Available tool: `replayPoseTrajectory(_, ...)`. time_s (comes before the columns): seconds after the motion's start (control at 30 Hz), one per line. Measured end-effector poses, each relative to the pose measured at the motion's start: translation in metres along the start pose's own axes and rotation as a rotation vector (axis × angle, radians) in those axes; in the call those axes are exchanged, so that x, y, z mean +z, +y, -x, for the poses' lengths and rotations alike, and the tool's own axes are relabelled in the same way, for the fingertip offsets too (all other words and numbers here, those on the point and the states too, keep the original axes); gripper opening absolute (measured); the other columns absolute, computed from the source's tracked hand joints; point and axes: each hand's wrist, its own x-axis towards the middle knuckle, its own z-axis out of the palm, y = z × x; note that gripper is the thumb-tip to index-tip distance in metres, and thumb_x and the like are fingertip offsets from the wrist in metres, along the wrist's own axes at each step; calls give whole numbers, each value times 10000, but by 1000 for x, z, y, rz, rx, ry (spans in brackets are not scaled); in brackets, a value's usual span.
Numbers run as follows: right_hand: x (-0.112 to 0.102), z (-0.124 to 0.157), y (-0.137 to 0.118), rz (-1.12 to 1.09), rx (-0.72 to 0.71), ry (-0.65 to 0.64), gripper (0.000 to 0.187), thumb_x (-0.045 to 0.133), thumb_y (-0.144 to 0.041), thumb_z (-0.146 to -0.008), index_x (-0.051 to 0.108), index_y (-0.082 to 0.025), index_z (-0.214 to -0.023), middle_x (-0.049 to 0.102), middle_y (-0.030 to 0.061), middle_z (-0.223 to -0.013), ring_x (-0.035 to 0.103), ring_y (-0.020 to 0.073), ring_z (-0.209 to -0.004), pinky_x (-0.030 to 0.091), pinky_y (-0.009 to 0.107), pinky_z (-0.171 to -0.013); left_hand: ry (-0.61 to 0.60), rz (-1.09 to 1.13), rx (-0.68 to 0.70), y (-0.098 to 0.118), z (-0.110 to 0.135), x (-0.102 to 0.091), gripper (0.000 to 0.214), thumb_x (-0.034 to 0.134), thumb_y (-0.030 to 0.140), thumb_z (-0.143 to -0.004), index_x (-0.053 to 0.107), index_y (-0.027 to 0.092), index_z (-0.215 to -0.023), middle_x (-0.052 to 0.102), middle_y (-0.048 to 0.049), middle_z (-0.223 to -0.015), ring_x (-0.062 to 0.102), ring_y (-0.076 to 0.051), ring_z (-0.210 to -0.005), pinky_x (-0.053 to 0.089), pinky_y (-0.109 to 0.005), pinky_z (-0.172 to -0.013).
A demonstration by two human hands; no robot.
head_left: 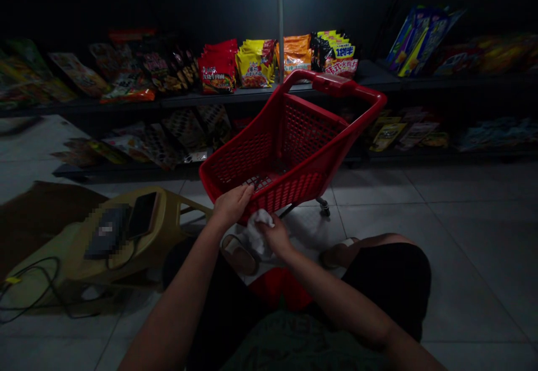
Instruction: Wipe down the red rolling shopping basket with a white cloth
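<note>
Red shopping cart (296, 171) stands on the tiled floor (374, 185), right in front of the seated person, shelves behind it. Left hand (232, 205): laid over the near rim, fingers together and pointing inward; thumb side hidden, so can't tell how tightly that grip closes. Right hand (281, 239): grip closed, fingers bunched on a wad of white cloth (257, 232), held low at the cart's near end. Contact with the wall can't be confirmed.

Handling, best guess: brace with the left, since the caster (325, 209) suggests the cart could roll. Press the cloth flat rather than balled, short strokes, even pressure; slots may snag loose folds, so keep the corners tucked.

Materials: cart body looks like moulded plastic, slight sheen, walls pierced in a regular lattice, rim thick and rounded, tub tapering toward the person. Handle (372, 103) is a smooth curved loop. Cloth looks soft, thin, crumpled, no fixed shape; could be paper, can't tell.
</note>
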Motion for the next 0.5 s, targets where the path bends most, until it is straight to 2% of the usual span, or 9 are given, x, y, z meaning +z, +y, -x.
replayPoseTrajectory(0.1, 5, -2, -28, 125, -257, -148, 251, 732, -295, -731, 690, -227, -969, 677, -24, -882, 584, 165, -805, 472, 268, -774, -22, 40, -12, 0, 0, 1, 489, 247, 501, -1034, 660, 240, -1011, 731, -39, -1088, 655, -203, -1006, 410, -276, -770)
replayPoseTrajectory(0.17, 4, -6, -35, 196, -391, -188, 256, 693, -303, -774, 675, -224, -1017, 668, -16, -931, 572, 162, -826, 462, 268, -803, -19, 38, -23, 0, 0, 1, 485, 244, 493, -1038, 662, 248, -1020, 734, -31, -1099, 656, -201, -1014, 410, -275, -760)
replayPoseTrajectory(0.23, -7, -13, -30, 256, -396, -185, 193, 683, -295, -767, 670, -222, -945, 657, -15, -888, 557, 167, -803, 453, 269, -781, -2, 10, -34, 1, 1, 2, 478, 256, 492, -1037, 667, 249, -1034, 732, -37, -1120, 654, -210, -1028, 406, -283, -761)
replayPoseTrajectory(0.3, -27, -24, -17, 305, -318, -152, 149, 693, -272, -725, 660, -227, -864, 649, -13, -826, 551, 179, -779, 447, 276, -753, 13, -12, -32, 3, 1, 2, 479, 261, 498, -1036, 671, 250, -1043, 729, -42, -1123, 653, -215, -1023, 400, -289, -765)
replayPoseTrajectory(0.33, -39, -31, -12, 310, -267, -96, 172, 700, -256, -694, 655, -228, -857, 649, -11, -814, 554, 186, -777, 447, 281, -746, 13, -16, -29, 3, 2, 2, 483, 258, 503, -1035, 671, 252, -1039, 730, -42, -1107, 654, -214, -1006, 395, -290, -758)
replayPoseTrajectory(0.4, -60, -45, -10, 256, -206, 93, 279, 699, -244, -656, 640, -225, -928, 659, -4, -849, 569, 195, -798, 457, 290, -761, 10, -27, -27, 4, 2, 3, 494, 253, 519, -1032, 670, 257, -1016, 730, -37, -1062, 656, -208, -960, 382, -291, -728)
replayPoseTrajectory(0.5, -75, -61, -26, 71, -283, 401, 398, 667, -306, -708, 575, -218, -1085, 661, 19, -987, 595, 191, -880, 474, 300, -837, 3, -63, -31, 5, 1, 3, 501, 248, 534, -1028, 659, 254, -972, 725, -38, -1006, 651, -206, -908, 355, -294, -681)
